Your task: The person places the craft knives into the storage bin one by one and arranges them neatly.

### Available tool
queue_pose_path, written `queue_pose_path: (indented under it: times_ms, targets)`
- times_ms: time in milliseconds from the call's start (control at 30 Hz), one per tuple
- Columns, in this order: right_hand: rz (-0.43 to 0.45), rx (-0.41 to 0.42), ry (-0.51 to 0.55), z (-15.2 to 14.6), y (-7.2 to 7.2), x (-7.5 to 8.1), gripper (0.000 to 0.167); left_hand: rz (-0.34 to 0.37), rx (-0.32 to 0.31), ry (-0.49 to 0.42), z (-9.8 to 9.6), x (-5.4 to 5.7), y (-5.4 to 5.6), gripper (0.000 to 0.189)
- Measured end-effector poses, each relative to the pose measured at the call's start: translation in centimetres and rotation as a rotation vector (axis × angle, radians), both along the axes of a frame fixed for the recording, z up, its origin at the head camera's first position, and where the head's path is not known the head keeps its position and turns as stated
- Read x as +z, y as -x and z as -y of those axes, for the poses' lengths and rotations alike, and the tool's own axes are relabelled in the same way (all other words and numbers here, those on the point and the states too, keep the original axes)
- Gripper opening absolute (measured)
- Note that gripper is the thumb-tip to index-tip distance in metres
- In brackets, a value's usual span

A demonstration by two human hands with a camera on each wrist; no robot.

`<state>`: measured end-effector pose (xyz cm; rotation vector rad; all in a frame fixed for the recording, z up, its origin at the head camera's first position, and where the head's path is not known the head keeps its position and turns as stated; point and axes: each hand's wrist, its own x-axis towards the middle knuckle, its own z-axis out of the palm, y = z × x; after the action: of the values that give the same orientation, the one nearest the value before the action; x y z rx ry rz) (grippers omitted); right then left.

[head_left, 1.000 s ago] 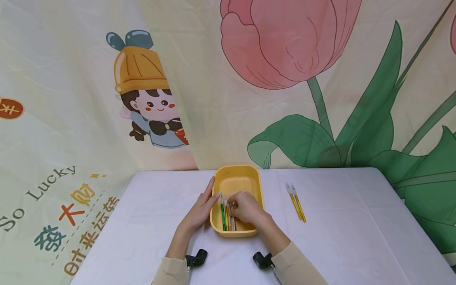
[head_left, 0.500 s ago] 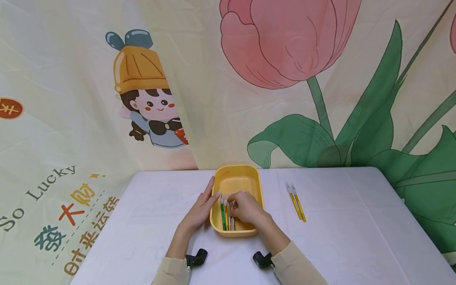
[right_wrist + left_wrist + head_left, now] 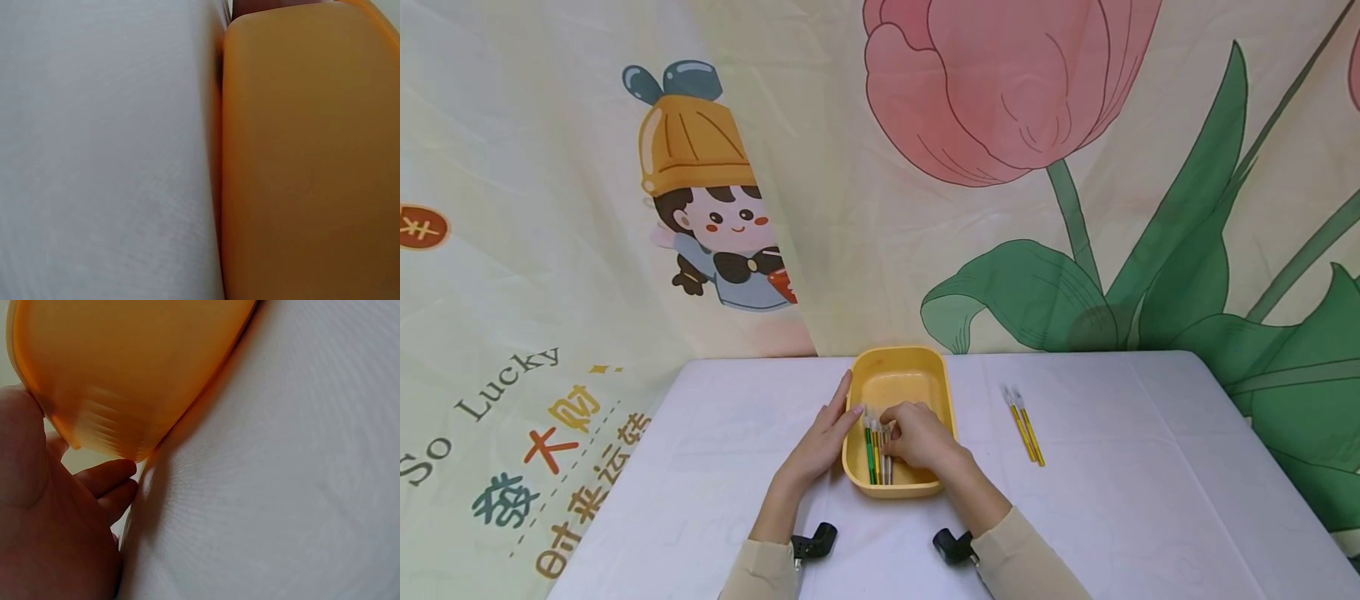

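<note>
fingers of right hand (image 3: 919,437) curl over pens (image 3: 877,450) in tray (image 3: 901,372).

Right hand (image 3: 919,437) covering the near ends of the pens (image 3: 877,450) in the tray (image 3: 897,367), hiding its fingertips and any grip. Tray filling both wrist views, blurring and running past the edges. Left hand (image 3: 44,531) showing only partly.

Tray (image 3: 942,392) smooth plastic; tablecloth (image 3: 1135,467) matt cloth
</note>
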<state>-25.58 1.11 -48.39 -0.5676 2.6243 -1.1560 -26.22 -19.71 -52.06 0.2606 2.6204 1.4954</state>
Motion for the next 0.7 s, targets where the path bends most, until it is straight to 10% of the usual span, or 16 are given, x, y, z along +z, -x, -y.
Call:
queue_pose_path:
  times_ms: [700]
  targets:
    - [-0.093, -0.018, 0.011, -0.53, 0.10, 0.91, 0.040, -0.007, -0.004, -0.027, 0.04, -0.08, -0.02, 0.065]
